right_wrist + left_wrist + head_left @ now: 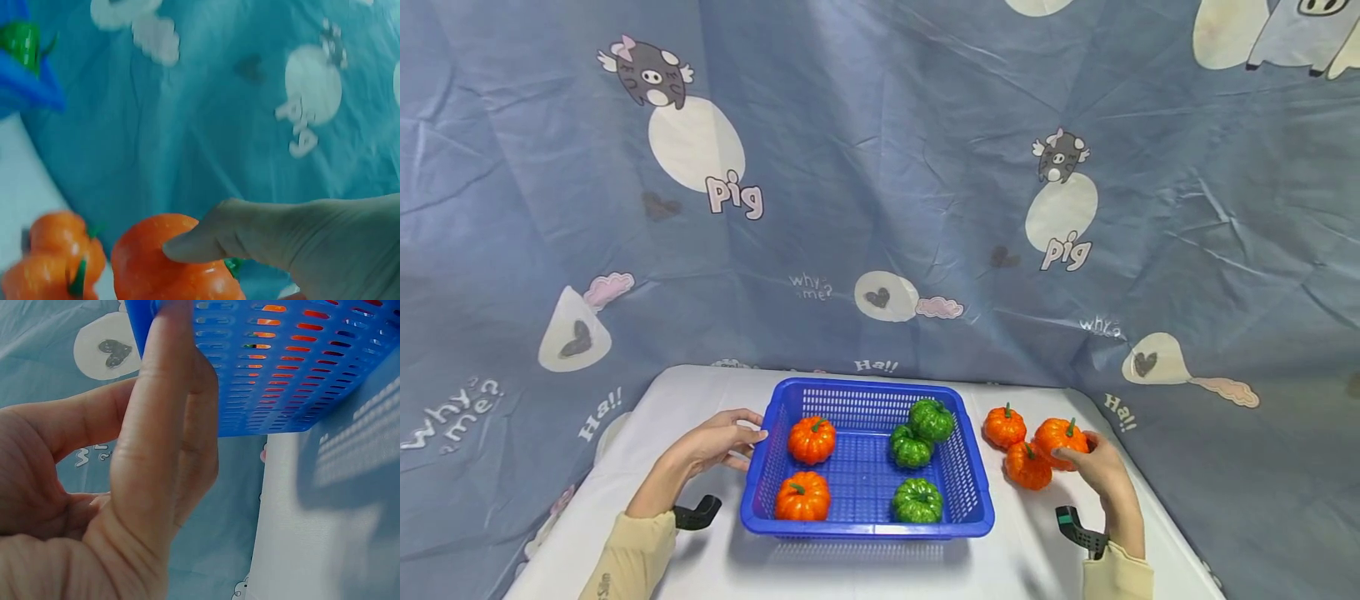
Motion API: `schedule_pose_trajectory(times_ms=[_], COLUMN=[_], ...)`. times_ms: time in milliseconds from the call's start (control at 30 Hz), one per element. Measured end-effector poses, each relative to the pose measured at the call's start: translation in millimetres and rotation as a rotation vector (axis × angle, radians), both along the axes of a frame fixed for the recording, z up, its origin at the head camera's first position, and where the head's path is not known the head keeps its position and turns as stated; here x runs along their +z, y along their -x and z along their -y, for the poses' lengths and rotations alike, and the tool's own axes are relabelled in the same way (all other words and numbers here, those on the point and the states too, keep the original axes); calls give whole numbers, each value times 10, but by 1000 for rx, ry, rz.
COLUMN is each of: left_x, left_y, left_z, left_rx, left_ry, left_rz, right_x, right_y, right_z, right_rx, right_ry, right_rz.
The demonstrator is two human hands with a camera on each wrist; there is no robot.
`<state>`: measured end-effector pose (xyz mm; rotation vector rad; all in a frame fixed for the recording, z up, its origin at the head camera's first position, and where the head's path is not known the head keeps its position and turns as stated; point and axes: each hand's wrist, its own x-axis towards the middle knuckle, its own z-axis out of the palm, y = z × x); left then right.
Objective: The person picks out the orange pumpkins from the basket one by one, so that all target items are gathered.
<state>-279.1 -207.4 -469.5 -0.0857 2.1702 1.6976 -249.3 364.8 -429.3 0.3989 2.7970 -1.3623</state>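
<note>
A blue plastic basket [857, 528] stands on the table with two orange toy pumpkins [812, 440] at its left and several green toy pumpkins [917, 501] at its right. My left hand [718, 442] holds the basket's left rim, a fingertip over the edge; the left wrist view shows the fingers [153, 425] against the slotted side. To the right of the basket, my right hand [1101, 462] grips an orange pumpkin [1060, 442]. Its thumb [200, 244] presses on the pumpkin's skin, and the other fingers are mostly hidden. Two more orange pumpkins [1028, 467] lie beside the gripped one.
A white cloth [1022, 550] covers the table. Behind it hangs a blue curtain [880, 208] printed with pigs and lettering, reaching down along the table's back edge and both sides. A black wrist camera [698, 512] sits on the left wrist, with another [1081, 529] on the right.
</note>
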Motion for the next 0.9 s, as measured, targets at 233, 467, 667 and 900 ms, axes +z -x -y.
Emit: schedule_pose_trajectory(times_ms=[233, 467, 667, 900], left_x=[-15, -4, -12, -9], left_y=[3, -3, -1, -7], left_z=[8, 9, 7, 6], left_rx=[0, -7, -2, -8], left_ry=[2, -7, 1, -7], left_rz=[-2, -5, -3, -5], right_x=[-240, -517, -661, -723], right_y=[-6, 22, 37, 71], right_z=[-269, -437, -481, -463], right_rx=[-76, -138, -135, -160], right_ry=[30, 19, -131, -143], right_rz=[65, 108, 73, 37])
